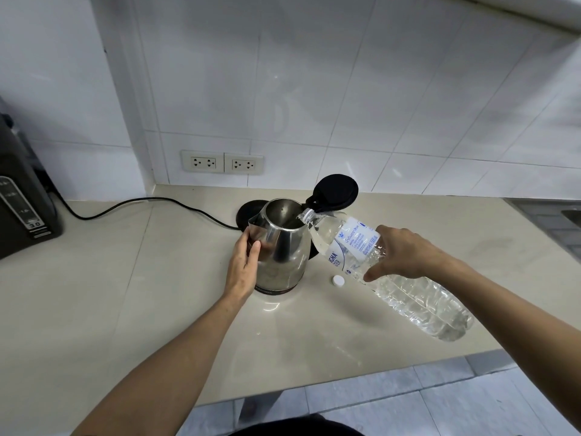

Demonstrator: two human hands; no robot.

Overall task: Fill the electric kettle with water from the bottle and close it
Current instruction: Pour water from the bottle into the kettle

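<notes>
Electric kettle [283, 247] standing on the beige tabletop [157, 294], black lid [338, 191] flipped up, left hand [243, 265] flat against its spout side with fingers straight, right hand [405, 253] gripping the tilted water bottle [393, 278], bottle mouth at the kettle's rim, white cap [338, 280] lying beside the kettle

Steel kettle [279, 247], black lid [336, 191], seemingly white cap [338, 280].

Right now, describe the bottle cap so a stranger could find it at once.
On the beige countertop stands a steel kettle with its black lid flipped up. Just right of the kettle's base, beneath the tilted water bottle, lies the cap: a small white disc, the only loose white thing on that counter.
</notes>
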